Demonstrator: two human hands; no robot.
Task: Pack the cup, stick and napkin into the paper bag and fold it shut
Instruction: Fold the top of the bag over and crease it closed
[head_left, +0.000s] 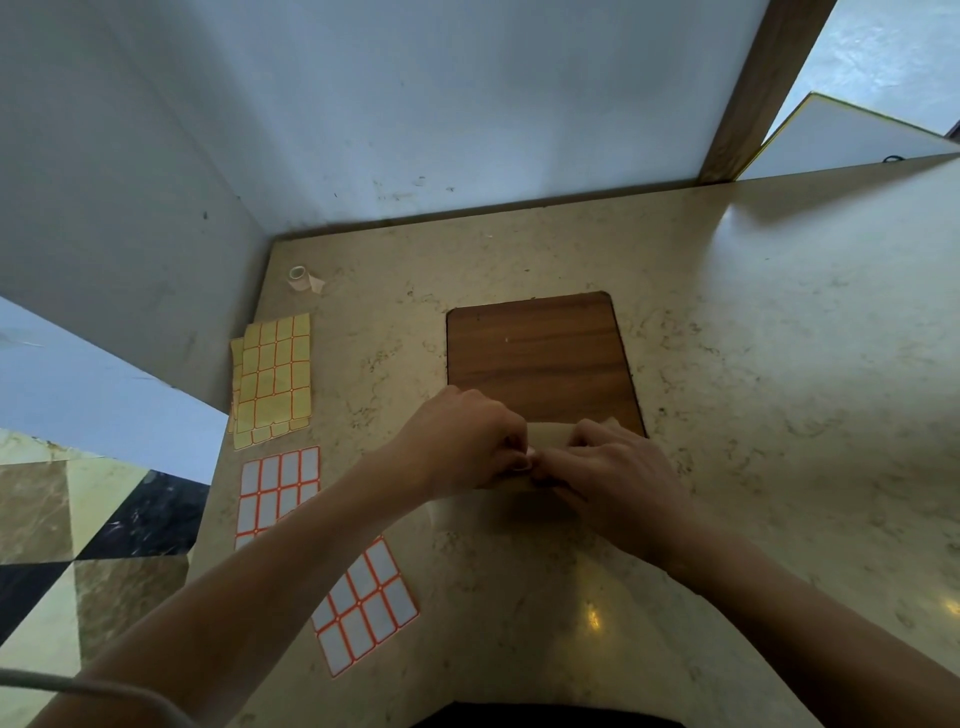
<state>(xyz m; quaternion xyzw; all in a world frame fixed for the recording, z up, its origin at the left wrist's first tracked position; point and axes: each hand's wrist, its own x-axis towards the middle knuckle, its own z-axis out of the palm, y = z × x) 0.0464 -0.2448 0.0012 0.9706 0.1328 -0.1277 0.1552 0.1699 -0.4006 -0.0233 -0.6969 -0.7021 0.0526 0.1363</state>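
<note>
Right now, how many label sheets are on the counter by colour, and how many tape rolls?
White label sheets with orange borders: 2
Yellow label sheets: 1 stack; the number of sheets in it is unclear
Tape rolls: 1
Total: 4

Paper bag (548, 435): mostly covered by the left hand (462, 441) and right hand (618, 478); contents not visible. Fingertip grip indistinct. Cable (93, 688) at 7 o'clock: blurred, cropped by the frame edge
</note>
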